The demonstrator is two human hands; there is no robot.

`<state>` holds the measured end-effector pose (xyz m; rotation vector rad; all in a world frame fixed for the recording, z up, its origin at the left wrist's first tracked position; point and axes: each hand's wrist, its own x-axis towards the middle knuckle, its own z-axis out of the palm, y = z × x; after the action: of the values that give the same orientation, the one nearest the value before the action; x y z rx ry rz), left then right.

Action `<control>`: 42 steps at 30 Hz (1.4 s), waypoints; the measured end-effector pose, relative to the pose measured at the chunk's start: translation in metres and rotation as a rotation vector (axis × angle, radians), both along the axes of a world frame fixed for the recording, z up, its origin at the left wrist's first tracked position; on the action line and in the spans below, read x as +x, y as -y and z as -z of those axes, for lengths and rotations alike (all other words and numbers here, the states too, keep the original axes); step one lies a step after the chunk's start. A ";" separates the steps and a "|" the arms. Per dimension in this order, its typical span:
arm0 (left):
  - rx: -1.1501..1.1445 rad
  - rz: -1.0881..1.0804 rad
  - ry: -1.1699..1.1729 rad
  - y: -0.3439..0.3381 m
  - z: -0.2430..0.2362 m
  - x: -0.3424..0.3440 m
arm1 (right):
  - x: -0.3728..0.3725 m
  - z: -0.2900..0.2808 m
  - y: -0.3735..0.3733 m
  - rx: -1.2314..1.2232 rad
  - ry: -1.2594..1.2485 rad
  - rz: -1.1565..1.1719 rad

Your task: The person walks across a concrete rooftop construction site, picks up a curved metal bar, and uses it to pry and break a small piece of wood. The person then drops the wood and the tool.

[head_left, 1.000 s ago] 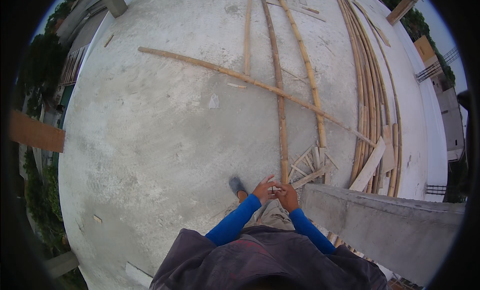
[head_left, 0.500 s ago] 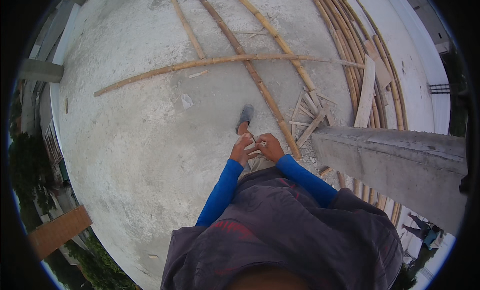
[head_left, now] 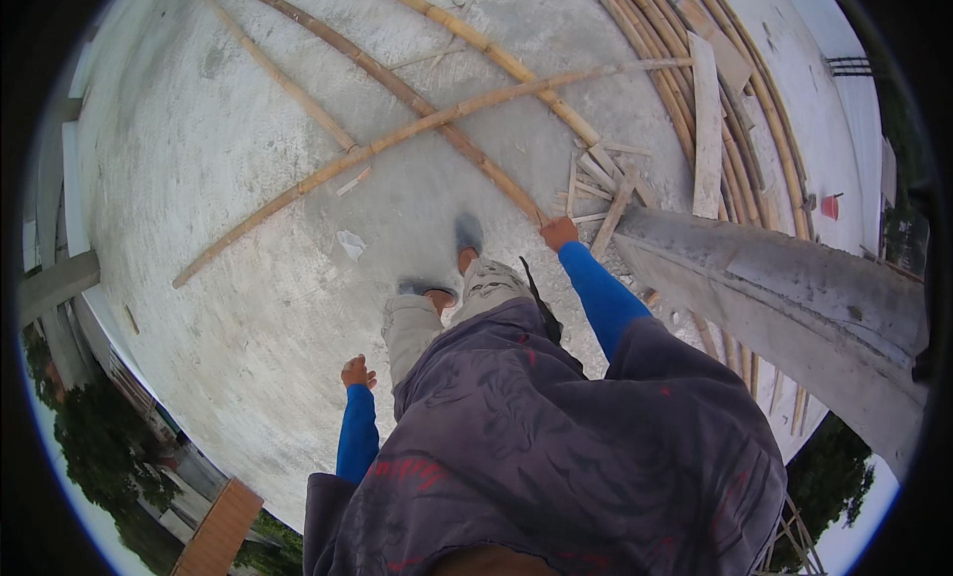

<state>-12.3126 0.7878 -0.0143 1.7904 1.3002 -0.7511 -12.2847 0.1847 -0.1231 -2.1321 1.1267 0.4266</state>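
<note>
My left hand hangs low at my left side over the concrete, fingers loosely apart, holding nothing visible. My right hand is out on my right with fingers closed; what it holds, if anything, is too small to make out. It appears near the end of a long bamboo pole; whether they touch I cannot tell. Between my hands are my legs in pale trousers, both grey slip-on shoes on the floor, and a dark strap hanging at my right hip.
A concrete beam runs out to the right. Beside it lie short wood offcuts, a pale plank, bundled bamboo poles and a red container. Another pole crosses others ahead. The slab's edge curves along the left.
My hands, together at my waist earlier, have parted: the left swung down to the left, the right out to the right. My view has turned, and both feet now show.
</note>
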 end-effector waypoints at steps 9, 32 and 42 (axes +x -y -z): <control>-0.154 0.330 0.153 0.043 0.005 0.117 | 0.042 -0.024 -0.010 0.094 -0.054 0.126; -0.081 0.262 0.126 -0.062 0.005 0.360 | 0.092 0.007 -0.062 0.075 -0.228 0.290; -0.044 0.962 0.300 0.050 0.020 0.266 | 0.132 0.002 0.025 0.042 -0.090 0.310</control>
<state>-12.0464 0.7381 -0.0345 2.3610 0.1624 -0.9289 -12.1529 0.1597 -0.1248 -1.8757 1.4591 0.3998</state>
